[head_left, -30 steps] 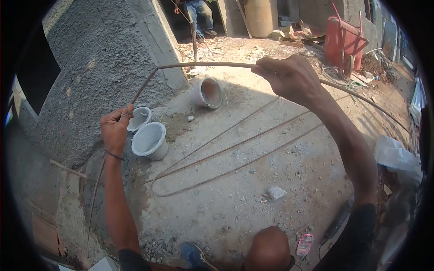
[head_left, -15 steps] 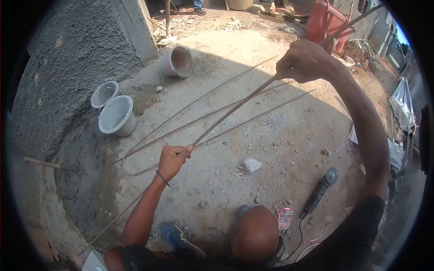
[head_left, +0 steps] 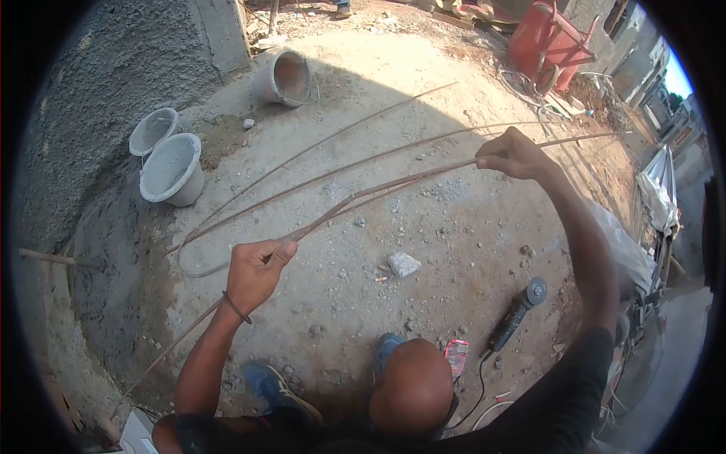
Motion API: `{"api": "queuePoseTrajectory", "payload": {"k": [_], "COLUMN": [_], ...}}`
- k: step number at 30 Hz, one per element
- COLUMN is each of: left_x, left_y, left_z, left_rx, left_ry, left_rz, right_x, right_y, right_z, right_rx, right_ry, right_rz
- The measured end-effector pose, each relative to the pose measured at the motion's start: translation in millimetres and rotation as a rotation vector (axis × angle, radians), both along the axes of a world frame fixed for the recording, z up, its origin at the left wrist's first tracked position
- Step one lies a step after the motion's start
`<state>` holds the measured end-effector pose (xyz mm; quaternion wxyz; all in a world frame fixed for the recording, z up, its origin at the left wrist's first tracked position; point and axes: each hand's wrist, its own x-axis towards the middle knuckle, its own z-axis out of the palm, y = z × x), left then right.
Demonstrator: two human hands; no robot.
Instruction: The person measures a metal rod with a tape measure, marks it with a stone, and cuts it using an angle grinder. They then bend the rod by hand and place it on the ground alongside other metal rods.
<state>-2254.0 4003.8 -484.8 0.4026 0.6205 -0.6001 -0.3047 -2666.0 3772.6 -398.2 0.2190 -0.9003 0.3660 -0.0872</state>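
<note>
A long rusty steel rod [head_left: 378,189] runs from lower left to upper right above the dirt ground. My left hand [head_left: 255,274] grips it low, near a kink in the rod. My right hand [head_left: 514,155] grips it farther along, at arm's length. The rod's tail runs down past my left wrist toward the ground at the lower left. Beyond my right hand it stretches on to the right. Below the rod, several more long rods [head_left: 318,178] lie on the ground, joined in a loop at their left end.
Two grey buckets [head_left: 170,170] stand by a rough plastered wall [head_left: 91,91]; a third bucket [head_left: 283,78] lies on its side. An angle grinder [head_left: 518,314] with its cable, a red tape measure [head_left: 456,356] and a stone [head_left: 403,264] lie near my blue shoes. A red wheelbarrow [head_left: 548,45] stands at the back.
Both hands came down with the rod. The sharp bend seen one second ago has flattened, and the rod now lies lower and nearly level. My view tilted further down.
</note>
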Motion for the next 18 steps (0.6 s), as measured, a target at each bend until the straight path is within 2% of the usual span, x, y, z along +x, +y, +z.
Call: {"api": "queuePoseTrajectory", "payload": {"k": [2,4,6,7,11,14,15,16,18], "left_x": [-0.3,3.6,19.6,29.7,55.1,54.2,57.8,60.9,59.2], "left_y": [-2.0,-10.6,-24.5,-32.8,-53.2,-42.8,-37.3,-31.8,-29.0], "left_z": [1.9,8.4,26.8,41.9,144.0,220.8,236.6,245.4,238.8], "left_rx": [-0.067,-0.25,-0.302,-0.35,-0.634,-0.693,-0.701,-0.707,-0.736], "left_ry": [-0.06,-0.104,-0.156,-0.2,-0.38,-0.373,-0.419,-0.466,-0.448], "left_rz": [0.043,0.198,0.261,0.315,0.405,0.454,0.471,0.489,0.478], "right_x": [0.6,14.0,36.1,47.4,95.5,125.3,129.6,131.6,122.8], "right_y": [8.5,19.1,24.4,26.8,42.2,47.6,42.8,42.2,33.5], "right_z": [-19.1,-31.7,-38.0,-34.9,7.7,45.0,54.9,64.4,79.0], "right_rx": [-0.109,-0.142,-0.455,-0.468,-0.649,-0.857,-0.934,-0.881,-0.877], "right_ry": [-0.07,-0.097,-0.374,-0.386,-0.579,-0.743,-0.787,-0.814,-0.74], "right_rz": [-0.02,-0.062,-0.076,-0.063,-0.137,-0.183,-0.159,-0.185,-0.133]}}
